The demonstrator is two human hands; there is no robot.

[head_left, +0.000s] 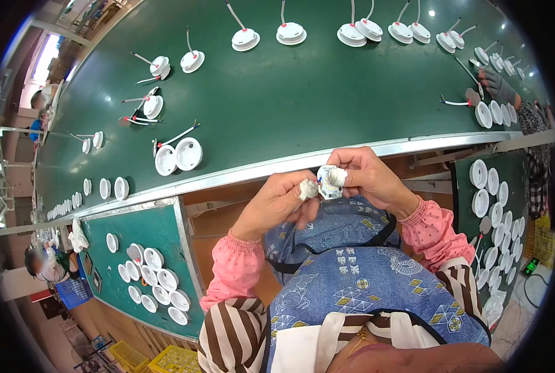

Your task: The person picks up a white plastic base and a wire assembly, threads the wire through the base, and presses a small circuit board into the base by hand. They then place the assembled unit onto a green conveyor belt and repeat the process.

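Observation:
Just off the near edge of the green bench, my right hand (367, 177) pinches a small white circuit board (330, 192) with dark and blue spots on it. Its thumb wears a white cover and lies over the board's face. Close against the board's left side is my left hand (277, 202), closed, also with a white cover on the thumb. Whatever its fingertips pinch is hidden behind that thumb.
A green bench (277, 99) with a metal edge carries several white round lamp housings (189, 153) and lamps with cables (291, 33). Lower green tables at both sides hold more housings (153, 258). At the far right, a co-worker's gloved hand (500, 86) reaches among lamps.

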